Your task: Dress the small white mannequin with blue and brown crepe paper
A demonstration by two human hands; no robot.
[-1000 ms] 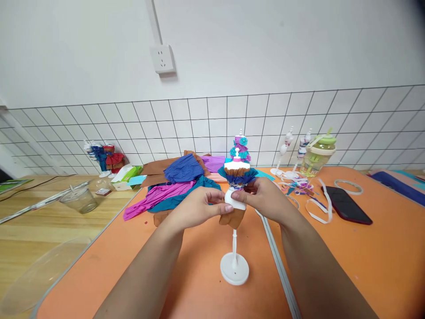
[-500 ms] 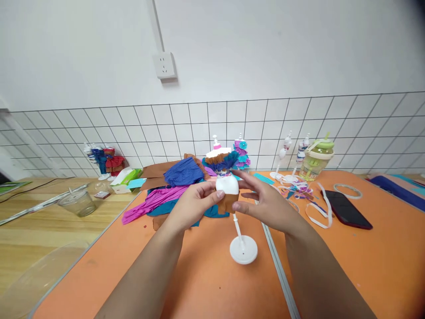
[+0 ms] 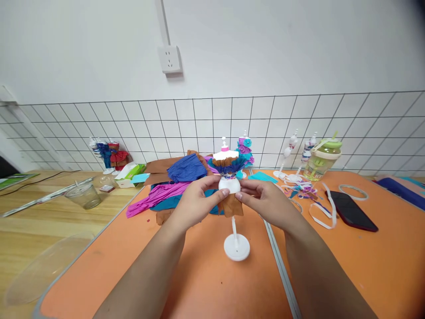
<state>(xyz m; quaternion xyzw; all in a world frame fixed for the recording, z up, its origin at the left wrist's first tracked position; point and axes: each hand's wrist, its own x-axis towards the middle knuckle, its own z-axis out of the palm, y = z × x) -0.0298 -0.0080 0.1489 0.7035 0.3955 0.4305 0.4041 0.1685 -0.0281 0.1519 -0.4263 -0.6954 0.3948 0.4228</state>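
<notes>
A small white mannequin stand [image 3: 236, 246] with a round base stands over the orange table [image 3: 206, 283]. Its white torso [image 3: 229, 185] wears a ruffled brown, blue and teal paper collar, and a brown paper strip [image 3: 232, 207] hangs at the waist. My left hand [image 3: 195, 201] pinches the torso from the left. My right hand [image 3: 265, 201] pinches it and the brown strip from the right. Both hands have fingers closed on the figure.
Crepe paper sheets [image 3: 179, 181] in blue, magenta, teal and brown lie piled behind. A finished paper-dressed figure [image 3: 245, 153], bare stands [image 3: 292, 153], a green bottle [image 3: 322, 157], paper scraps [image 3: 318, 208], a dark phone [image 3: 352, 212] and a tape roll [image 3: 352, 191] sit to the right. A clear cup [image 3: 83, 196] stands left.
The mannequin was tilted left half a second ago and now stands upright. My right hand, then open beside it, has closed on the waist again.
</notes>
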